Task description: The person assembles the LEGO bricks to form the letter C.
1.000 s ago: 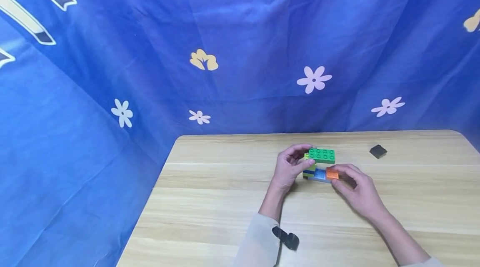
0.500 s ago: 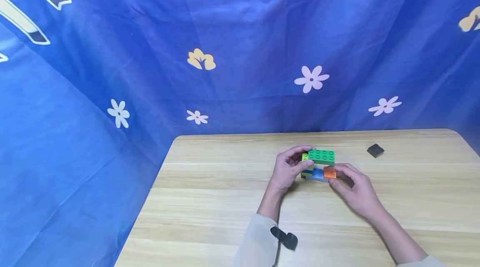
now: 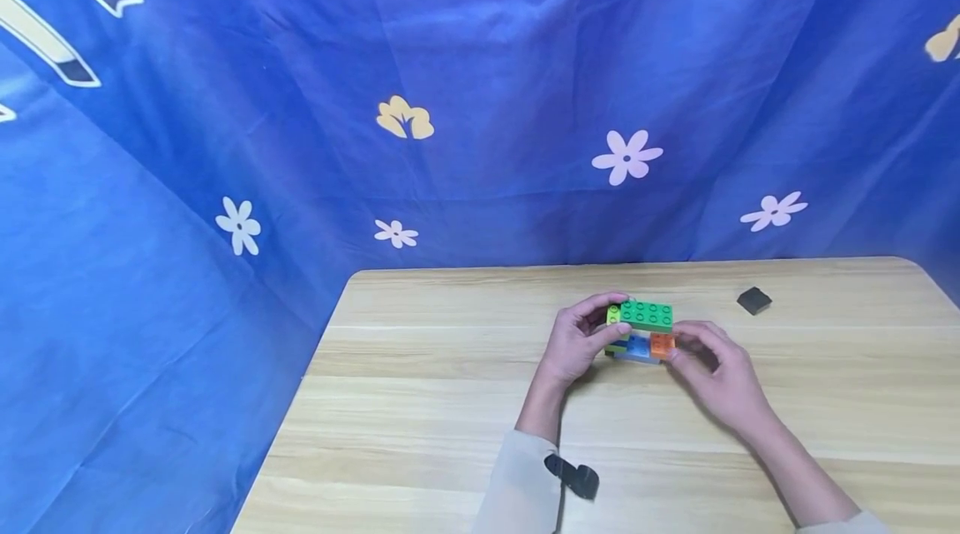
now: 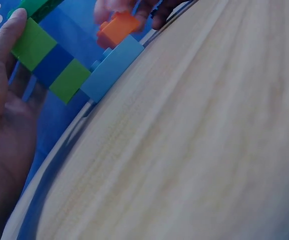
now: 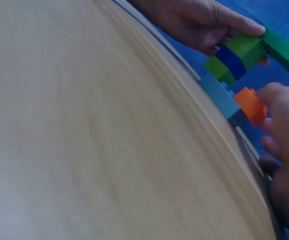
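Observation:
Upright on the table stands a toy-brick stack (image 4: 53, 64) of lime-green and dark-blue bricks. My left hand (image 3: 575, 342) grips its upper part, thumb on the near side. A long green brick (image 3: 647, 315) juts rightward from the top. At the foot, a light-blue brick (image 5: 219, 96) also reaches right. On its outer end sits an orange brick (image 4: 117, 30), which overhangs that end. The right hand (image 3: 723, 371) is at the orange brick's right side, thumb and forefinger pinching it; blur softens the fingertips in the right wrist view.
A small black piece (image 3: 754, 300) lies on the wooden table (image 3: 420, 401) to the right, near the back edge. A blue patterned cloth (image 3: 510, 142) hangs behind and to the left. A black strap (image 3: 572, 476) is at the left sleeve.
The right hand's fingers have shifted slightly toward the orange brick's right edge, showing more of it. The left hand still holds the stack, and the green brick sits slightly lower in the head view.

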The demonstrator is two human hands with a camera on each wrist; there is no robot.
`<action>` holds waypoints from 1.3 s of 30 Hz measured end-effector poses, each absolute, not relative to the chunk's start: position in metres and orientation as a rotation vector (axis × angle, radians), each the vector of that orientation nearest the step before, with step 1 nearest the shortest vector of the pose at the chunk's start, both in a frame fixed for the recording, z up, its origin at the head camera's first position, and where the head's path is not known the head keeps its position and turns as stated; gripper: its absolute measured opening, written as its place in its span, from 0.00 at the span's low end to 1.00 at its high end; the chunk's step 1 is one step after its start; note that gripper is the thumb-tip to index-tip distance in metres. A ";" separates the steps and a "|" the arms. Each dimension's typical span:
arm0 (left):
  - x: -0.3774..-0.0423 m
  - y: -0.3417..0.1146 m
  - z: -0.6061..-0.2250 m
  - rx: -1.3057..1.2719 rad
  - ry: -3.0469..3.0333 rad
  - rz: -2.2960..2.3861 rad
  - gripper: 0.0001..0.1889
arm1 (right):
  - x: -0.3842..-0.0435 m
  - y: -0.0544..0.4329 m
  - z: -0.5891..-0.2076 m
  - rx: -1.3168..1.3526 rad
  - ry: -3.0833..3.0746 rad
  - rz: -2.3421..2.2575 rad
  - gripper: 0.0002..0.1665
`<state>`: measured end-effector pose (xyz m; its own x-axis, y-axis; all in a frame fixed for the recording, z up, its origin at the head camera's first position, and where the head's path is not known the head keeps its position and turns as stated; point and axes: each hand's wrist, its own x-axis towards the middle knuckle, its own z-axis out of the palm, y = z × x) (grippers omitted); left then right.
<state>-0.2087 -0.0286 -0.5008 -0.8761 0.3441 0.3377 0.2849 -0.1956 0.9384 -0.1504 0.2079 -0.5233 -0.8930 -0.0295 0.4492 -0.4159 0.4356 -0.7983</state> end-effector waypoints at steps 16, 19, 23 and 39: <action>-0.211 -0.026 -0.502 0.900 1.938 2.323 0.26 | -0.187 0.287 -0.520 -0.343 -2.334 1.172 0.29; -0.211 -0.024 -0.502 0.878 1.960 2.303 0.28 | -0.187 0.289 -0.519 -0.335 -2.418 1.165 0.29; -0.209 -0.023 -0.501 0.820 2.004 2.253 0.26 | -0.186 0.290 -0.519 -0.289 -2.472 1.122 0.26; -0.213 -0.028 -0.502 0.829 2.075 2.188 0.23 | -0.182 0.247 -0.503 0.177 -2.194 1.486 0.24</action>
